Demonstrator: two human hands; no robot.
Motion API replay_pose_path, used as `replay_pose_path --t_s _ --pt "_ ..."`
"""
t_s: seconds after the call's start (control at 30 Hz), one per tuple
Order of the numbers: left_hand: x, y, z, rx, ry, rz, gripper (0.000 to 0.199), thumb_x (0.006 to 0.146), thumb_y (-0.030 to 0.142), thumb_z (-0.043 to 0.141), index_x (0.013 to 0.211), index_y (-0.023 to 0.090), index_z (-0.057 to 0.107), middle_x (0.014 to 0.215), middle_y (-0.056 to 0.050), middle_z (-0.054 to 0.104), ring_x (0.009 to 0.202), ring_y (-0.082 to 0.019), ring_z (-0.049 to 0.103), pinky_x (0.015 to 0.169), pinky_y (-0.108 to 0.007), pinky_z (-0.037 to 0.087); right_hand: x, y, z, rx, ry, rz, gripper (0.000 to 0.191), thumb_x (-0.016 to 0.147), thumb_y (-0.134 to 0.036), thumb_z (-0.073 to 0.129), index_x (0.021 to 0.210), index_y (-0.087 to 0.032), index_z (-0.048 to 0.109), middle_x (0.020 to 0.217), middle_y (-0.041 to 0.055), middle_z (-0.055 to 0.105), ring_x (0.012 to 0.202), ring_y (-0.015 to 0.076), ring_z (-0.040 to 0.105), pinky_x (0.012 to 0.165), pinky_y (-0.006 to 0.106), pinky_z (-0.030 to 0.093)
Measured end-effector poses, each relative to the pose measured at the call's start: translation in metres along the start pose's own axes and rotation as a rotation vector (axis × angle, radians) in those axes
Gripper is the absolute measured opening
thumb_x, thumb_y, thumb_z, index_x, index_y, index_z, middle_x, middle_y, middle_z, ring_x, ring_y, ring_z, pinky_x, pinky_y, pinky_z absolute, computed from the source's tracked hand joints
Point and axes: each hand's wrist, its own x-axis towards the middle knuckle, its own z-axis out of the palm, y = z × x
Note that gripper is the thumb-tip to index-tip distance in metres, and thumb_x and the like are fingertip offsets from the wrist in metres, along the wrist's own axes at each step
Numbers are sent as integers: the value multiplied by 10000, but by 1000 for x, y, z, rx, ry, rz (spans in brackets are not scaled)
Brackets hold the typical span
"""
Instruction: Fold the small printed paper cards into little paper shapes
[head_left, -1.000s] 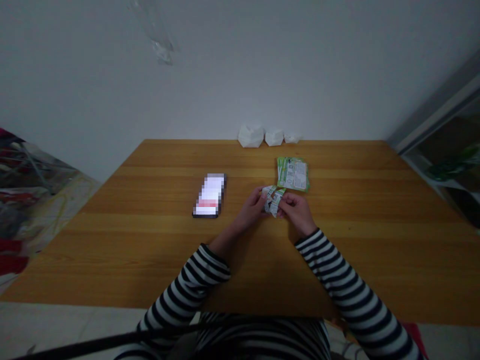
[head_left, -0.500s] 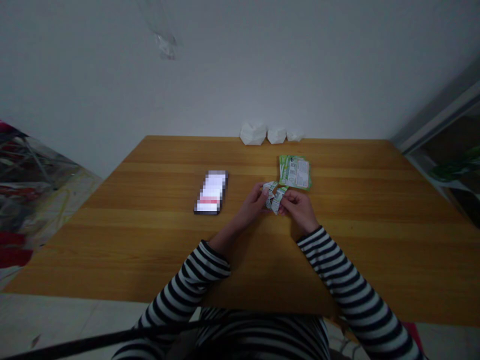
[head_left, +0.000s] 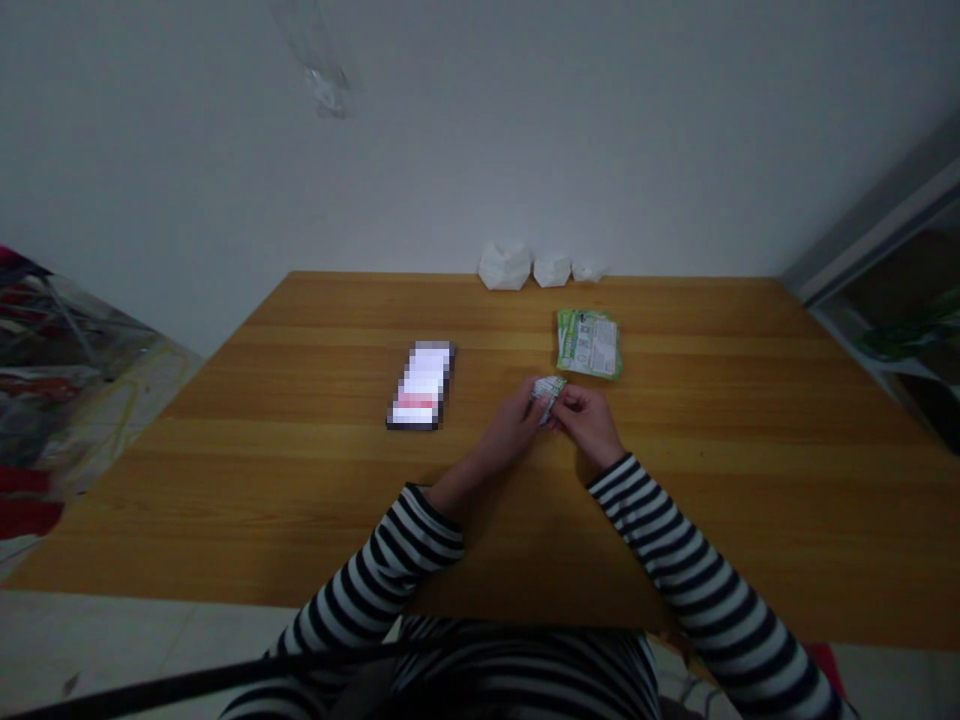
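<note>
My left hand (head_left: 514, 422) and my right hand (head_left: 589, 424) meet in the middle of the wooden table (head_left: 225, 500), both pinching a small folded green-and-white packet (head_left: 549, 397). Much of the packet is hidden by my fingers. Just beyond my right hand lies a stack of green-and-white printed sachets (head_left: 589, 344), not touching either hand. A smartphone (head_left: 421, 385) with a lit, blurred screen lies flat to the left of my hands.
Three white crumpled lumps (head_left: 505, 266) stand in a row along the table's far edge by the wall. Plastic-covered clutter (head_left: 52, 390) lies on the floor at left, a shelf with a green plant (head_left: 904, 340) stands at right, and a dark strap (head_left: 225, 677) crosses the bottom.
The packet between my hands is folded more compactly, and less of it shows. My hands have drawn closer together around it. The stack and the phone stay in place.
</note>
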Motion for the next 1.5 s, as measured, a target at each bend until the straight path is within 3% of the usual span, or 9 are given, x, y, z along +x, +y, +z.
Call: replay_pose_path --t_s 0.17,0.33,0.47,0.67,0.8,1.07,1.2,1.33,1.5 --pt "-3 2 5 97 -16 -45 288 993 354 355 1133 152 505 943 -72 645 835 -189 602 835 -363 506 -3 1 5 -2 24 -17 261 690 -362 732 599 -184 564 503 -19 633 424 109 579 426 207 476" --pt "1 4 1 5 -27 59 401 965 382 458 1294 153 449 1200 -128 616 1096 -218 587 990 -374 464 -2 5 9 78 37 2 255 682 -392 761 658 -177 624 582 -7 671 499 128 615 490 233 516" --pt "10 0 -23 157 194 4 409 973 382 439 1298 140 489 1224 -155 618 1137 -248 594 1023 -412 444 0 7 5 68 -4 -36 315 792 -416 688 1000 -179 703 883 69 764 719 191 710 701 344 580" --pt "22 -10 -56 612 316 -90 411 992 363 396 1256 109 581 1211 -190 642 1149 -291 607 1016 -464 450 15 3 -33 -745 458 -505 240 892 -358 598 1016 -194 722 1155 118 712 1157 280 578 1036 510 416" --pt "25 -21 -55 724 333 -49 419 987 335 397 1291 99 561 1240 -204 564 1118 -281 606 985 -449 476 28 5 -48 -1102 369 -557 416 861 -374 658 1228 -178 648 1424 144 552 1394 306 375 1150 560 228" --pt "15 -22 -40 902 375 89 632 952 326 472 1505 106 262 1546 -279 245 1430 -407 275 1070 -594 351 39 6 -47 -1169 285 -523 299 928 -371 580 1093 -169 725 1206 130 715 1149 262 651 1203 537 47" --pt "14 -13 -30 905 381 178 563 967 275 428 1495 132 293 1575 -239 224 1480 -360 193 1133 -573 285 38 2 -42 -1200 359 -501 375 873 -486 628 1030 -164 741 1130 150 743 1099 307 674 1179 596 -4" --pt "12 -11 -18 894 359 226 516 957 221 419 1465 147 361 1547 -223 294 1464 -348 249 1136 -557 302 38 -4 -24 -1320 438 -420 544 833 -566 632 1147 -126 693 1165 226 710 1082 376 665 1123 665 94" --pt "8 -13 -5 869 296 271 522 943 193 433 1460 144 382 1509 -232 358 1432 -355 317 1117 -557 337 38 -8 -10 -1331 434 -408 363 916 -437 550 1018 -147 741 1100 200 738 1083 368 665 1093 622 227"
